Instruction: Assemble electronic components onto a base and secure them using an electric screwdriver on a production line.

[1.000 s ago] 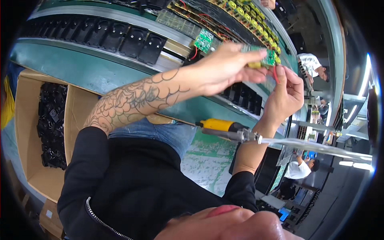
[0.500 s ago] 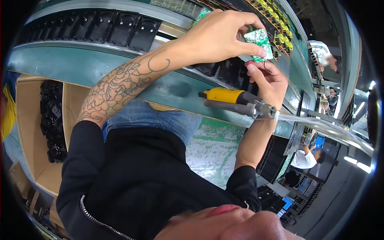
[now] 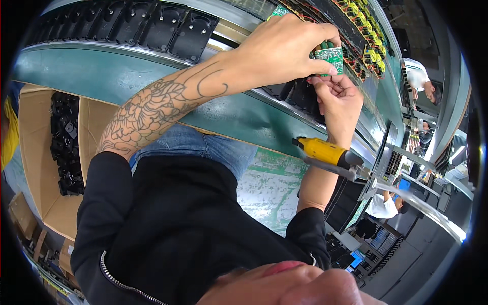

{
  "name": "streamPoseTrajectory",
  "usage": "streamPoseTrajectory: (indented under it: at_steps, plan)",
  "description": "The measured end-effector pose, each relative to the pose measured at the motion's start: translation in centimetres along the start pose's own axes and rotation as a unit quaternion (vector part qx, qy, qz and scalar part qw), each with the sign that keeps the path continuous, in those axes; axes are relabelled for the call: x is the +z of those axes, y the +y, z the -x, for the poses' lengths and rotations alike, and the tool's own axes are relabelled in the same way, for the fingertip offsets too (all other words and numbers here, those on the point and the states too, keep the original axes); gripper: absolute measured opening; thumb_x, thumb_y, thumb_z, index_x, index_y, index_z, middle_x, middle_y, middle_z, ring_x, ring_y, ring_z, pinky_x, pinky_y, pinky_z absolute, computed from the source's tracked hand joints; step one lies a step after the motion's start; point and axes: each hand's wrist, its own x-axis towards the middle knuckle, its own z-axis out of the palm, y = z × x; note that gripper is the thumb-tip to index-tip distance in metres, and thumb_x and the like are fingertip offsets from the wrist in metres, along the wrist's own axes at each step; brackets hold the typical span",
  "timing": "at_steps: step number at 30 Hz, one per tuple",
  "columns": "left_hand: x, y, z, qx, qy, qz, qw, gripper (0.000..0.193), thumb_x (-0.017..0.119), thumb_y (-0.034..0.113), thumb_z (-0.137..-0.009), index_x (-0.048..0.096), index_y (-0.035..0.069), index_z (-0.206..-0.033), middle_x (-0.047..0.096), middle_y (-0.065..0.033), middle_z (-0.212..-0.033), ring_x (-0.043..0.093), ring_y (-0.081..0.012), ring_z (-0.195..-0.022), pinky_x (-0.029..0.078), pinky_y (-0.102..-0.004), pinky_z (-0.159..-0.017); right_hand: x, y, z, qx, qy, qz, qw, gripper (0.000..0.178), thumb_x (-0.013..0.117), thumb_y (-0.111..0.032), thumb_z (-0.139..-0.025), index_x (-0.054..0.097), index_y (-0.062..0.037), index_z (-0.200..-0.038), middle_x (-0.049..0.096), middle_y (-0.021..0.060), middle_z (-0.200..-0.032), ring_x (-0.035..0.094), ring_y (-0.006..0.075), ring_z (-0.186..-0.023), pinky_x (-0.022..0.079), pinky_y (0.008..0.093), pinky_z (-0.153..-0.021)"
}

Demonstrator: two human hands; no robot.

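My left hand (image 3: 287,53) grips a small green circuit board (image 3: 329,60) between thumb and fingers, above the workbench. Dark green rounded parts show at the board's upper edge, partly behind my fingers. Just below the board, my right hand (image 3: 339,101) is closed in a pinch close to its lower edge. A small red bit (image 3: 309,80) shows at those fingertips; what exactly they hold is hidden. A yellow-and-black tool (image 3: 325,151) with a clear hose hangs in front of my right forearm.
Black plastic housings (image 3: 193,34) stand in a row along the green bench edge (image 3: 76,68). Boards with yellow parts (image 3: 373,58) line a rack at the far right. A cardboard box (image 3: 35,147) at left holds black parts. Two people (image 3: 418,76) are visible off to the right.
The hanging tool has swung right and down. Both hands stay at the circuit board, which has tilted slightly. The bench and the housings appear shifted to the right in view.
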Motion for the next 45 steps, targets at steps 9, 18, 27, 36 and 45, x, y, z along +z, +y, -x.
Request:
streamPoseTrajectory:
  at_steps: [9, 18, 27, 36, 45]
  plan:
    - [-0.6, 0.6, 0.1, -0.014, -0.038, -0.028, 0.999, 0.033, 0.081, 0.026, -0.077, 0.071, 0.011, -0.104, 0.069, -0.0069, -0.080, 0.056, -0.0193, -0.057, 0.045, -0.0322, -0.053, 0.5, 0.2, 0.2, -0.027, 0.020, 0.045, 0.998, 0.010, 0.074, 0.002, -0.079, 0.069, 0.0025, -0.087, 0.069, 0.0031, -0.075, 0.054, 0.0024, -0.059, 0.042, 0.0140, -0.054]
    - [-1.8, -1.9, 0.6, 0.215, 0.069, -0.109, 0.968, 0.025, 0.069, 0.031, -0.088, 0.068, 0.009, -0.101, 0.064, -0.0025, -0.082, 0.052, -0.0165, -0.071, 0.045, -0.0322, -0.071, 0.5, -0.1, 0.7, -0.056, 0.039, 0.072, 0.995, 0.012, 0.075, -0.001, -0.083, 0.071, 0.0034, -0.093, 0.070, 0.0035, -0.075, 0.052, 0.0036, -0.056, 0.040, 0.0159, -0.049]
    - [-2.1, -0.5, 0.6, 0.114, -0.017, -0.120, 0.986, 0.030, 0.077, 0.027, -0.080, 0.071, 0.014, -0.105, 0.069, 0.0015, -0.099, 0.058, -0.0176, -0.092, 0.048, -0.0312, -0.081, -2.4, -0.5, 3.3, -0.511, -0.300, -0.123, 0.796, 0.098, 0.083, -0.072, -0.059, 0.061, -0.0026, -0.125, 0.064, 0.0190, -0.114, 0.052, 0.0155, -0.069, 0.042, 0.0271, -0.056]
    - [-1.9, -0.7, 0.3, 0.117, -0.021, -0.102, 0.988, 0.030, 0.073, 0.036, -0.085, 0.071, 0.011, -0.103, 0.066, -0.0010, -0.090, 0.054, -0.0183, -0.087, 0.041, -0.0324, -0.086, -0.2, -3.3, 4.1, -0.450, 0.030, -0.016, 0.892, 0.026, 0.081, -0.019, -0.067, 0.070, -0.0057, -0.087, 0.062, 0.0059, -0.078, 0.053, 0.0144, -0.060, 0.046, 0.0289, -0.059]
    - [-2.3, -1.2, 0.6, 0.104, -0.017, -0.086, 0.991, 0.029, 0.071, 0.035, -0.087, 0.071, 0.009, -0.100, 0.064, -0.0017, -0.086, 0.052, -0.0187, -0.084, 0.038, -0.0324, -0.086, 0.5, -1.1, 0.5, -0.169, 0.288, -0.014, 0.942, 0.038, 0.074, -0.014, -0.071, 0.060, -0.0023, -0.104, 0.064, 0.0134, -0.091, 0.059, 0.0190, -0.076, 0.051, 0.0353, -0.075]
